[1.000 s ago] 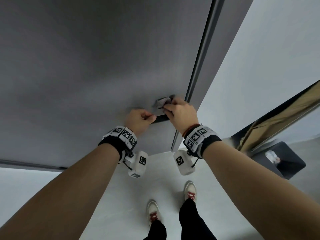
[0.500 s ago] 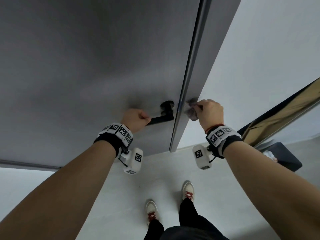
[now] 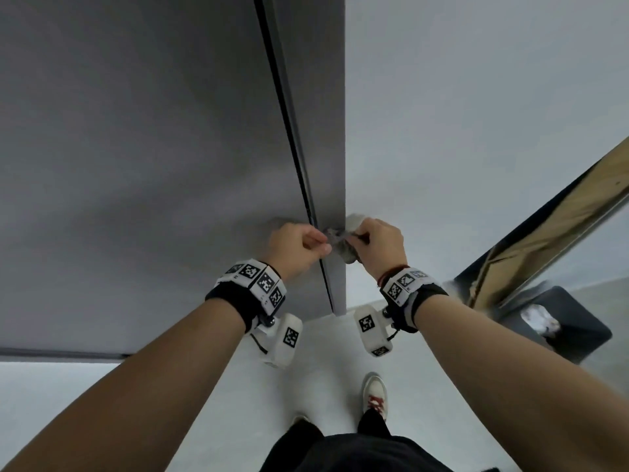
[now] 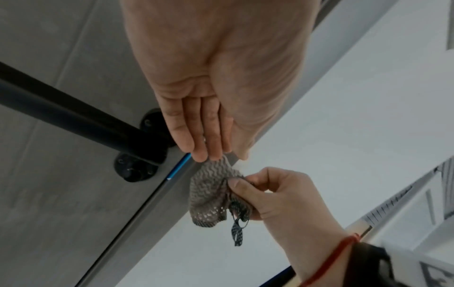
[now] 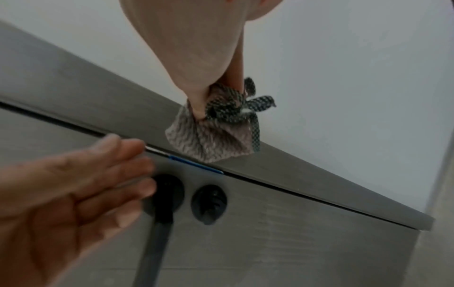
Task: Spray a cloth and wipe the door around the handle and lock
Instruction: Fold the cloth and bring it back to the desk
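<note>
At the latch edge of the door (image 5: 282,167), level with the handle (image 4: 73,116) and lock (image 5: 209,203), the right hand (image 4: 282,196) pinches the bunched cloth (image 4: 211,192) between thumb and fingers and holds it against the edge strip. The left hand (image 4: 203,108) hangs beside the handle with fingers straight and together, fingertips just touching the cloth, gripping nothing. This looks like the wiping step, working along the edge; next, I judge, the cloth must go onto the door face and circle both fittings under firm pressure.
</note>
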